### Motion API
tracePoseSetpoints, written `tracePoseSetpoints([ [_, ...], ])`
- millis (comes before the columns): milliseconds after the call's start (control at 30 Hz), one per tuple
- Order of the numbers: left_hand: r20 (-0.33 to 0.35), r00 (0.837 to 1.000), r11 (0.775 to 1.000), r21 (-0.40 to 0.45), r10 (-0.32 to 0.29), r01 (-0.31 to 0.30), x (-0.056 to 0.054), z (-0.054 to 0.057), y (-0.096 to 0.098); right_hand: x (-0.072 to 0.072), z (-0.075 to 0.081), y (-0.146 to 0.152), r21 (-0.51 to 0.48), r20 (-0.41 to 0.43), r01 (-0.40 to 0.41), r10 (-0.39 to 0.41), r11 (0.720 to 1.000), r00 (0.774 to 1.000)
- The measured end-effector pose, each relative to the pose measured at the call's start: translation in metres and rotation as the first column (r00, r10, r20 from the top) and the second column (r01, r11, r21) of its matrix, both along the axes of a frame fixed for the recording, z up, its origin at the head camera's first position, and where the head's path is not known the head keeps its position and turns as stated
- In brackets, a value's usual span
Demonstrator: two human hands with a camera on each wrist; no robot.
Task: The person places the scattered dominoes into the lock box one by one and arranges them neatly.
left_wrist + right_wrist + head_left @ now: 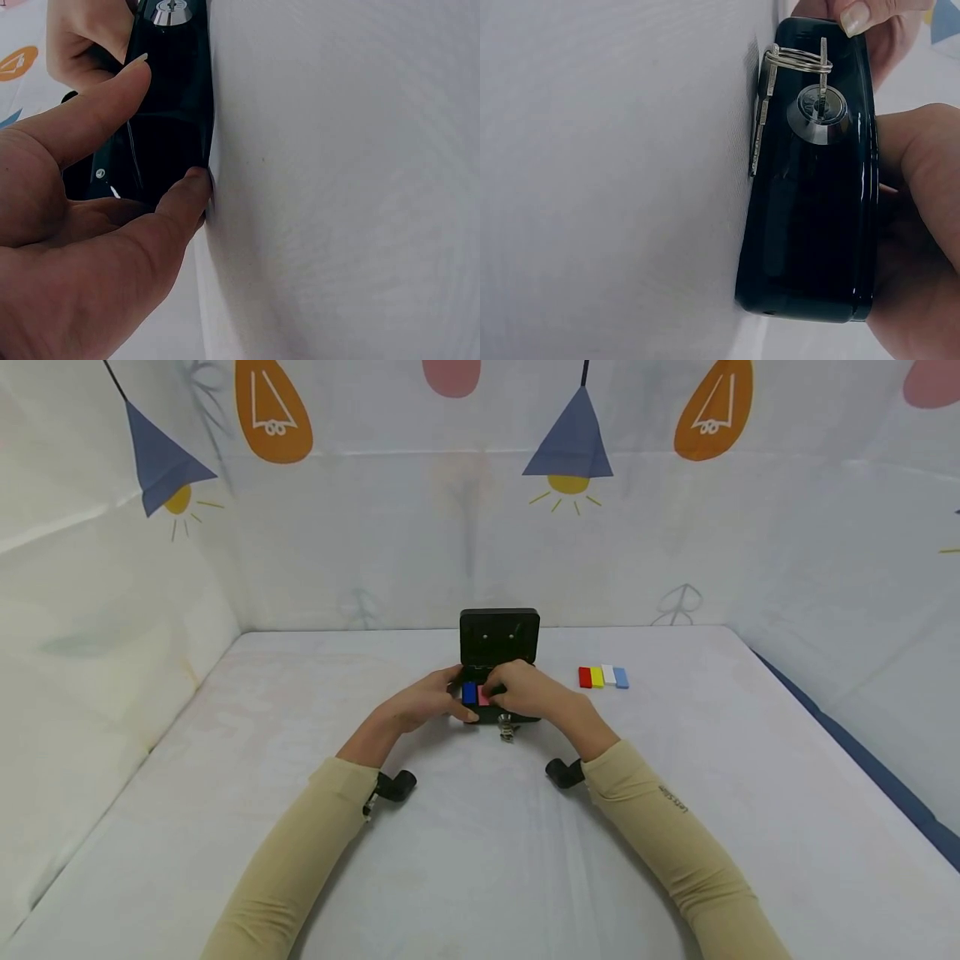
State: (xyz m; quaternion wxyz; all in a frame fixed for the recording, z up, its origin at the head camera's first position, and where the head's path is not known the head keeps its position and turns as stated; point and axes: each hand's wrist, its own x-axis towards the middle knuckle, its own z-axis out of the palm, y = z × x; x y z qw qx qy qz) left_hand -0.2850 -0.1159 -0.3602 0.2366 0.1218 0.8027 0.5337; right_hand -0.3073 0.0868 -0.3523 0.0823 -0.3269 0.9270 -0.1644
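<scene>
A small black cash box (498, 647) stands on the table, its lid raised at the back. My left hand (426, 702) holds the box's left end, thumb over the front rim and fingers along the side (112, 270). Inside lie a blue block (469, 693) and, just right of it, a pink block (483, 696). From above, my right hand (528, 687) reaches into the box and pinches the pink block; in the right wrist view the box wall hides its fingertips. A key (823, 82) sits in the front lock (819, 124), and a second key (763, 120) hangs from its ring.
Right of the box, a row of small flat blocks in red (585, 677), yellow (597, 677), white (608, 675) and light blue (621, 677) lies on the white-covered table (480, 860). A white printed cloth wall (375, 527) rises behind the table.
</scene>
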Motion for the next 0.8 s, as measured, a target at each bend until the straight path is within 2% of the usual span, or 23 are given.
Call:
tracePoseSetpoints([
  [800,0.004,1.0,1.0,0.01,0.009,-0.009,-0.0026,-0.0025,0.0001,-0.0018,-0.0036,0.0002,0.01,-0.013,-0.029,0.03,1.0,0.999],
])
